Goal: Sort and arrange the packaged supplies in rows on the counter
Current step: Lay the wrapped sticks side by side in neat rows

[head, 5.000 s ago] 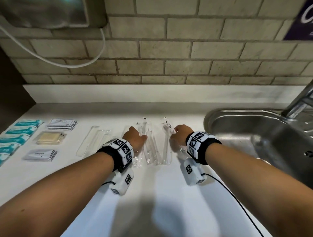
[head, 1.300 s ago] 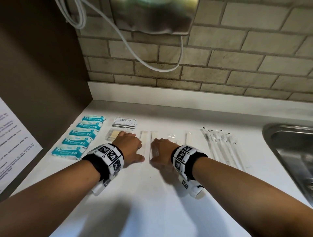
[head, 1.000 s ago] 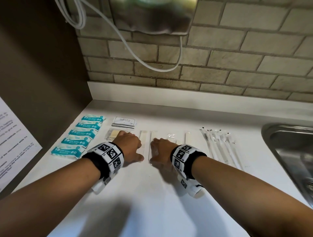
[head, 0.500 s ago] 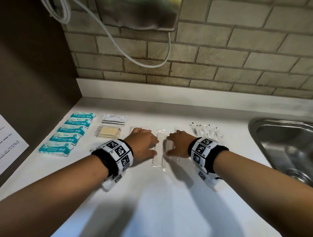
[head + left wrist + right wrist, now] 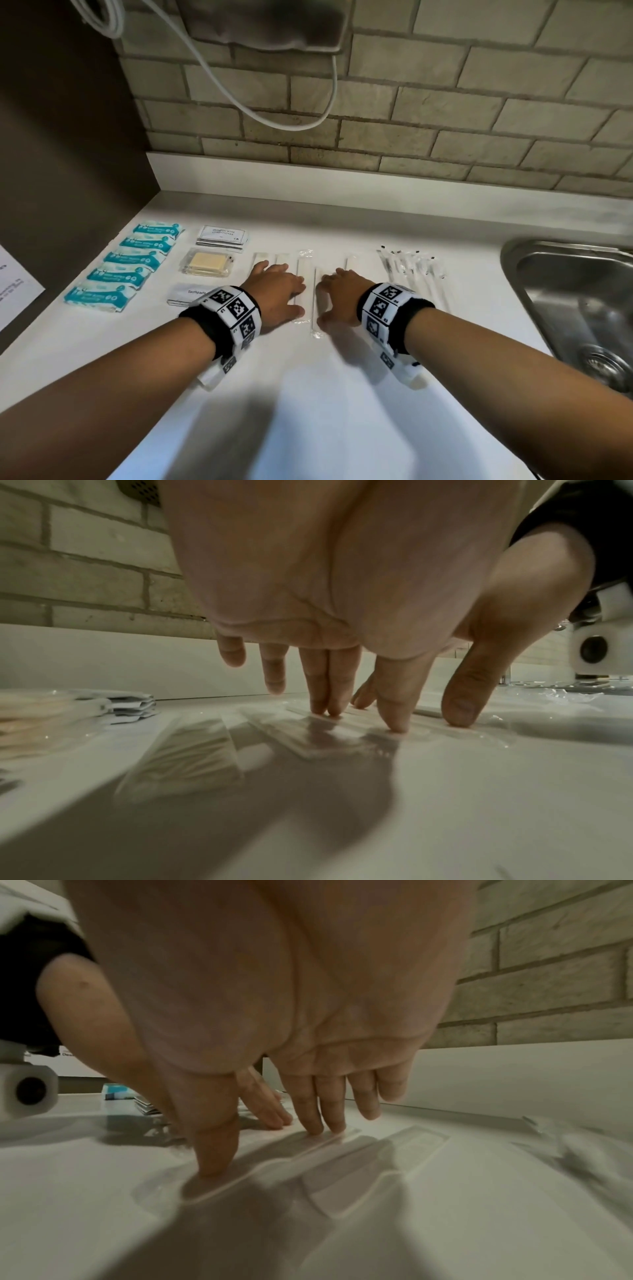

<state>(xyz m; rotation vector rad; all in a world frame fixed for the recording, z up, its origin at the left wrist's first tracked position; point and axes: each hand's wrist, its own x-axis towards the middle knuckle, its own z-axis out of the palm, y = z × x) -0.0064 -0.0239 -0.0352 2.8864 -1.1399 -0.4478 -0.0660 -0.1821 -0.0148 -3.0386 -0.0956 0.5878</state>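
Head view: white counter, brick wall, steel sink rightward.

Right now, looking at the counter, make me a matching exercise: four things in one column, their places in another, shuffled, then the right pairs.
Things
1. teal-and-white wrapped packets
2. pale yellow soap bar in clear wrap
3. long clear flat sleeves
4. stainless steel sink

Places
A. under both hands
B. far right of the counter
C. between the shampoo sachets and the toothpaste sachets
D. far left, in a column

Pairs: 1-D, 2-C, 3-A, 4-B
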